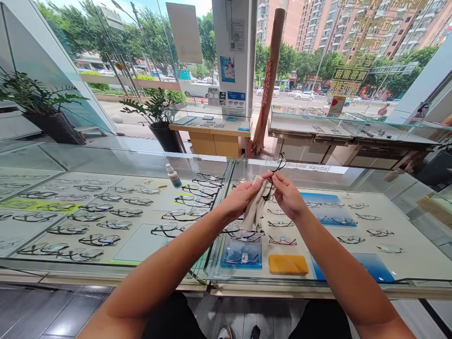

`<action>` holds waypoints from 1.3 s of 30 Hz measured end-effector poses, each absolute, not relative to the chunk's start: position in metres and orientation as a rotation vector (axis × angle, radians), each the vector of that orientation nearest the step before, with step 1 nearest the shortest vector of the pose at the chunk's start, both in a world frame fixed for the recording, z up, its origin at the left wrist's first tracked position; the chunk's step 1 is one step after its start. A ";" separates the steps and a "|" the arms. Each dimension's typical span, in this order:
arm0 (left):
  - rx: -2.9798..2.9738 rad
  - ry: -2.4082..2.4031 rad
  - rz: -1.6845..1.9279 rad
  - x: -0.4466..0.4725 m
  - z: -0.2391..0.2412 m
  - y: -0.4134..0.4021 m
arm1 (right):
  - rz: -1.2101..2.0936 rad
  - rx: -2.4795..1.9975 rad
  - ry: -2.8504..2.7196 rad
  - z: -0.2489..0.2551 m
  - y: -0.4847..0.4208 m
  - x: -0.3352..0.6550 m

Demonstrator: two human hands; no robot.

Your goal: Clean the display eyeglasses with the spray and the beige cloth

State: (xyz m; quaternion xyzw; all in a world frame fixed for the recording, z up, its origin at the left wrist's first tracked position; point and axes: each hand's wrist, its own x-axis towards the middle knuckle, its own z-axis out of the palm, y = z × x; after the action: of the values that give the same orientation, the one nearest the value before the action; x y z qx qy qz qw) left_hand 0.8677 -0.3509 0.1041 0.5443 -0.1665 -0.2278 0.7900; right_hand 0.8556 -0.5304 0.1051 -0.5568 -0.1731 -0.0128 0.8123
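Note:
I hold a pair of dark-framed glasses [276, 163] up over a glass display counter [141, 162]. My left hand [241, 196] is closed on a beige cleaning cloth [254, 210] that hangs down from the glasses. My right hand [286, 193] pinches the frame, with one lens sticking up above my fingers. The two hands touch around the lower lens, which the cloth partly hides.
A small spray bottle [173, 175] stands on the counter top to the left. Rows of glasses [99, 221] lie inside the case, with a yellow pad [288, 264] and blue trays [242, 254] below my hands. Potted plants [160, 113] and further counters stand behind.

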 end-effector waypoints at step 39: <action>0.946 -0.273 -0.029 0.859 0.136 -0.342 | -0.360 -1.972 -0.628 0.075 -0.497 0.837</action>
State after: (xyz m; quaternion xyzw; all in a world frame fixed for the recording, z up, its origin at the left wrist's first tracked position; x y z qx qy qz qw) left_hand 0.8588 -0.3418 0.1357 0.4543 -0.1309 -0.0141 0.8810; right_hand 0.8374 -0.4969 0.0746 -0.8145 -0.2593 -0.1487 0.4972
